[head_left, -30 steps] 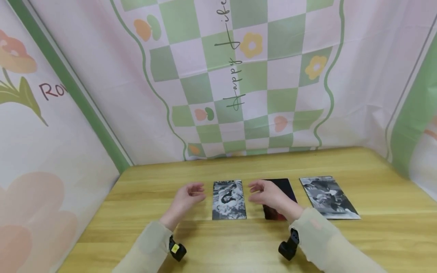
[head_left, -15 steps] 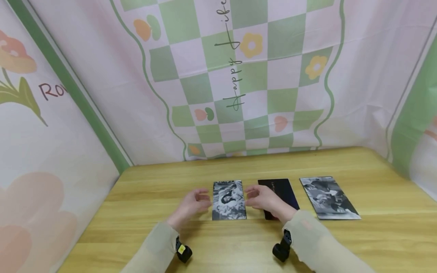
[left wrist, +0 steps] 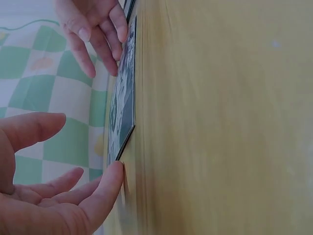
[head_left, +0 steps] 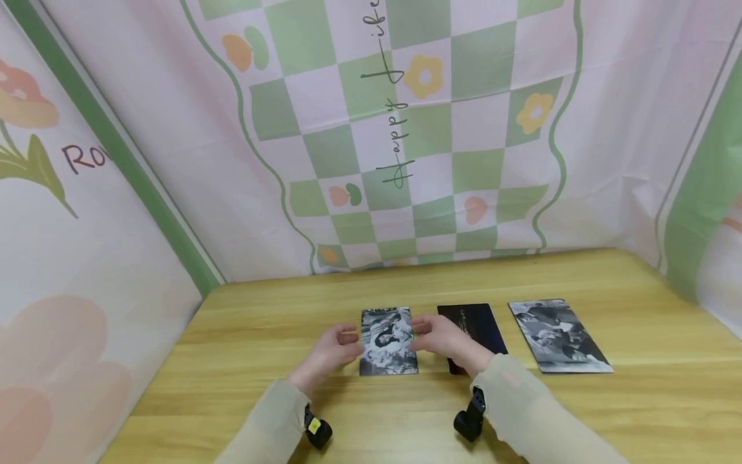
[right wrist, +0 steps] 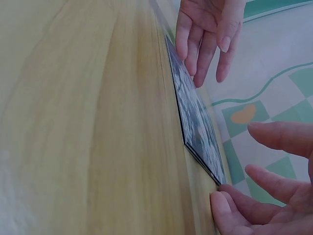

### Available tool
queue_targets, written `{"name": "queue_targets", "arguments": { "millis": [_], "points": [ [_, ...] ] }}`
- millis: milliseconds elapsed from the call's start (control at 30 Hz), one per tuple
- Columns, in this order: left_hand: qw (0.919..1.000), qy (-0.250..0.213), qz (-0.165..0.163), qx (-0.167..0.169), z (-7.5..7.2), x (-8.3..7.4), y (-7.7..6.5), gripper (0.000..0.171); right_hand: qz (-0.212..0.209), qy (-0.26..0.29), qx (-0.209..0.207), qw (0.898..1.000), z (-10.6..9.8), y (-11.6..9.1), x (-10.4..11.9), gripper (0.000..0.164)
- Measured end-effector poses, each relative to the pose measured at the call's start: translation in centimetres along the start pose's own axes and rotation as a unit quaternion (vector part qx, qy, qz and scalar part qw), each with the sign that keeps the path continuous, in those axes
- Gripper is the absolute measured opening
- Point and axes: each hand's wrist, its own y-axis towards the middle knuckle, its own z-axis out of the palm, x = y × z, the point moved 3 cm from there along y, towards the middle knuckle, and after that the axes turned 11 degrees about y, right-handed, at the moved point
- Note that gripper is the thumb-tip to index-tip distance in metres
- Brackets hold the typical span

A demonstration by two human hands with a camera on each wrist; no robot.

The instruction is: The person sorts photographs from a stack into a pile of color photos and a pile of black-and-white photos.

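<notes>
A black-and-white picture card [head_left: 387, 357] lies flat on the wooden table between both hands. Its edge looks layered in the right wrist view, like thin cards stacked together. My left hand [head_left: 326, 354] is at the card's left edge, and in the left wrist view a fingertip [left wrist: 116, 169] meets that side. Across from it, my right hand [head_left: 443, 340] has its fingers at the right edge; the right wrist view shows fingertips [right wrist: 221, 200] right at the card's side. Fingers of both hands are relaxed, with the thumbs raised away from the card.
A dark card [head_left: 484, 325] with small writing lies to the right, partly covered by the right hand. Farther right is another black-and-white picture card [head_left: 559, 335]. A checkered green and white cloth [head_left: 426, 167] hangs behind the table [head_left: 261, 316].
Both hands have moved inward, the left rightwards and the right leftwards, to the sides of the black-and-white card. More of the dark card shows now. The cards lie where they were.
</notes>
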Motion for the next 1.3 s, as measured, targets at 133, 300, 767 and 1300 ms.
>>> {"name": "queue_targets", "arguments": {
  "millis": [133, 300, 767, 1300],
  "points": [
    [1.0000, -0.005, 0.007, -0.002, 0.14, -0.18, -0.09, 0.056, 0.002, 0.009, 0.006, 1.000, 0.32, 0.00, 0.18, 0.055],
    [0.9999, -0.010, 0.007, -0.002, 0.34, -0.23, -0.16, 0.055, 0.003, 0.018, 0.004, 1.000, 0.48, -0.01, 0.09, 0.055],
    [0.9998, -0.020, -0.003, -0.009, 0.57, -0.38, -0.25, 0.054, 0.000, 0.032, -0.010, 0.999, 0.40, 0.06, -0.17, 0.052],
    [0.9991, -0.020, -0.011, -0.035, 0.68, -0.86, -0.37, 0.049, 0.002, 0.072, -0.025, 0.997, 0.10, -0.04, 0.16, 0.049]
  ]
}}
